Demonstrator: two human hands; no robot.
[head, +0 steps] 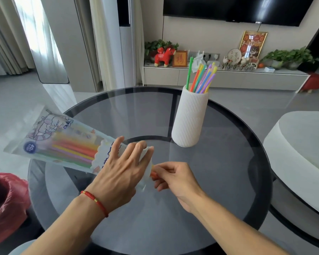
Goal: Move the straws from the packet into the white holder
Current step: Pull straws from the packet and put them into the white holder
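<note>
At the round glass table (219, 181), my left hand (122, 168) holds the packet (63, 144) near its open mouth, fingers spread over the top and wrapped around the plastic, while my right hand (173, 178) pinches the tip of an orange straw (153, 174) poking out of that mouth. The packet lies slanted away to my left, part of it past the table's edge, with a good many straws inside: orange, yellow, green, purple. The white holder (191, 118) stands upright farther back and to the right, well apart from both hands, already carrying a bunch of coloured straws (201, 80) that lean against its rim. As I judge it, the step in hand is drawing this one straw out. To do it well, I should pull along the packet's length, not across it, so the straw slides free without kinking or dragging its neighbours out. My left hand should grip firmly enough to keep the mouth open and the bag from following. Then I lift high enough to clear the standing straws and lower it in end first, without knocking the tall holder.
</note>
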